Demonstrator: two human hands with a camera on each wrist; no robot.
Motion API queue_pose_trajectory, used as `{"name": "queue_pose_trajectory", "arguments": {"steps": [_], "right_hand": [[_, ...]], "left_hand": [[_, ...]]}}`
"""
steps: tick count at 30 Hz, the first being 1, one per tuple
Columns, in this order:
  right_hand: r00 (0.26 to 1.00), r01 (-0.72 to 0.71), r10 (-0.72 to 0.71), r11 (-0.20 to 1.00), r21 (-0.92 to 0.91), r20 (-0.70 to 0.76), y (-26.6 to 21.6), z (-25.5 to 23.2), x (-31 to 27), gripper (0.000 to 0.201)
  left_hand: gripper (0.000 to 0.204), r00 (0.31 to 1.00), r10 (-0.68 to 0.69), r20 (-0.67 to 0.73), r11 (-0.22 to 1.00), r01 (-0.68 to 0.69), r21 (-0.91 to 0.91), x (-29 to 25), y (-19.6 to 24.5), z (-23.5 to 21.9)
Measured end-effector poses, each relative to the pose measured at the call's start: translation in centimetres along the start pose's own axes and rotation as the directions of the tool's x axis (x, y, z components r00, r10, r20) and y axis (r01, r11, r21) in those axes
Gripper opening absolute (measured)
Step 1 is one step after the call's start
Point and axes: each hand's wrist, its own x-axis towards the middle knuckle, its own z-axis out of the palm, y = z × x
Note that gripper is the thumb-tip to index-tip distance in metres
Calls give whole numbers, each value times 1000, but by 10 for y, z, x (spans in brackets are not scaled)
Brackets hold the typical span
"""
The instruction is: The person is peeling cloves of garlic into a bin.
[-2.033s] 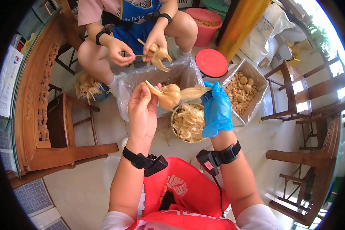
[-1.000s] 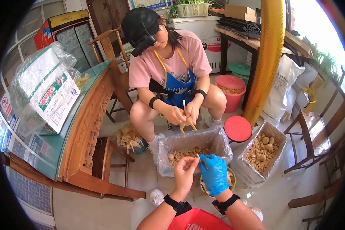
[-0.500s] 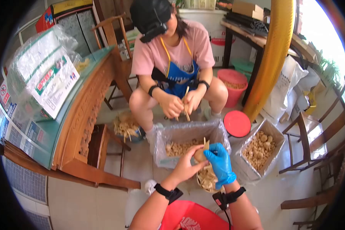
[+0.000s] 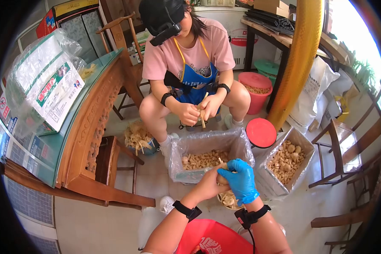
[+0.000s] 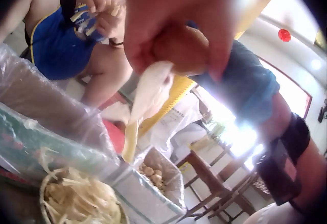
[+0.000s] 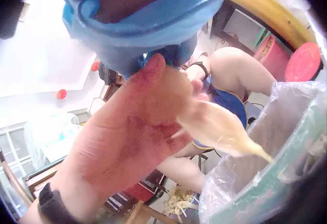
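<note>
My bare left hand [image 4: 208, 185] holds a pale tan garlic bulb [image 4: 221, 180] above the front of a plastic-lined box [image 4: 241, 146] of garlic cloves. My right hand [image 4: 241, 180], in a blue glove, is beside it with its fingers curled onto the bulb from the right. In the left wrist view, a loose strip of whitish skin [image 5: 153, 89] hangs from the bulb and ends in a thin stem. The right wrist view shows the left fingers and thumb round the bulb, partly covering it. Below both hands stands a round basket [image 5: 43, 198] of peelings, mostly hidden in the head view.
Another lined box [image 4: 277, 186] of garlic stands at the right, near a red-lidded stool or bucket [image 4: 261, 132]. Opposite me a seated person [image 4: 190, 63] works on another bulb. A carved wooden table [image 4: 93, 144] is on the left, a wooden chair [image 4: 340, 148] on the right.
The head view has tilted up. Two seconds ago my hands were apart, the right pulling skin out from a garlic bulb; now they are together on a bulb, the gloved fingers folded over it.
</note>
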Motion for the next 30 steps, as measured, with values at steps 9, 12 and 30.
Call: {"name": "queue_pose_trajectory", "arguments": {"steps": [9, 12, 30], "right_hand": [[875, 412, -480, 809, -420, -66, 0, 4, -2, 17], [893, 372, -443, 826, -423, -79, -2, 3, -7, 17], [908, -73, 176, 960, 271, -380, -8, -4, 2, 15]], "left_hand": [[40, 924, -372, -87, 925, 377, 42, 5, 41, -2], [36, 931, -349, -101, 935, 353, 24, 5, 38, 0], [35, 933, -357, 42, 583, 258, -771, 1, -12, 11]]}}
